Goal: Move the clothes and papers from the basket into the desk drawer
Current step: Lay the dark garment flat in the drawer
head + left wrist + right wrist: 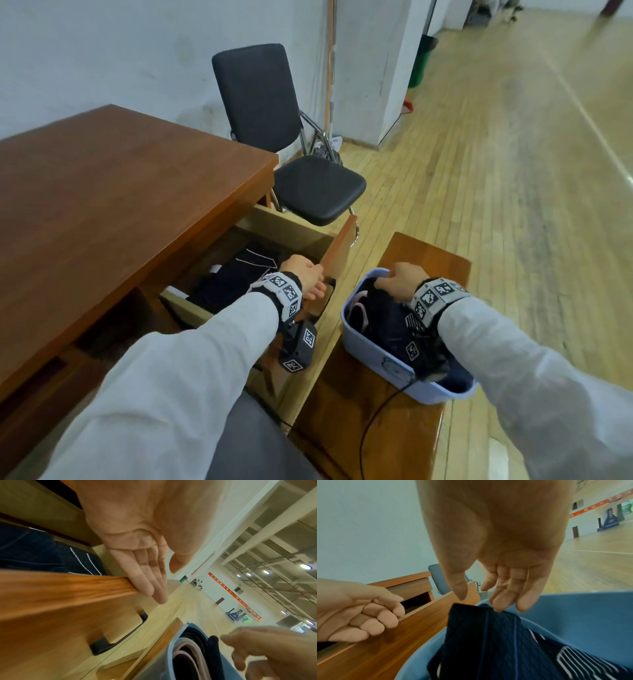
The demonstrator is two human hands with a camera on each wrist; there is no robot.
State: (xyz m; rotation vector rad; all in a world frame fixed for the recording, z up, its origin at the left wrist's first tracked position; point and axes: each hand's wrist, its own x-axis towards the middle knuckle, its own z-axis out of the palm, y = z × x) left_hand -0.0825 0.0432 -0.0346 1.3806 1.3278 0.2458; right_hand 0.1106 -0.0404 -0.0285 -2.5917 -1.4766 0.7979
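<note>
The light blue basket (pixel 363 346) (pixel 573 615) stands on a wooden bench and holds dark navy clothes (pixel 387 325) (pixel 488 642) and a pink item (pixel 359 308) (pixel 187 650). My right hand (pixel 400 281) (pixel 481 603) reaches into it. Thumb and fingers are spread and point down, and the fingertips touch the top edge of the navy cloth. The desk drawer (pixel 337 253) (pixel 68 601) stands open with dark clothes (pixel 239 274) (pixel 34 550) inside. My left hand (pixel 305 274) (pixel 154 574) (pixel 368 615) rests on the top edge of the drawer's front and holds nothing.
The brown desk top (pixel 120 192) lies to the left. A black chair (pixel 308 185) stands just behind the open drawer. The wooden bench (pixel 428 257) carries the basket, and a black cable (pixel 370 428) runs down from it. Wooden floor stretches to the right.
</note>
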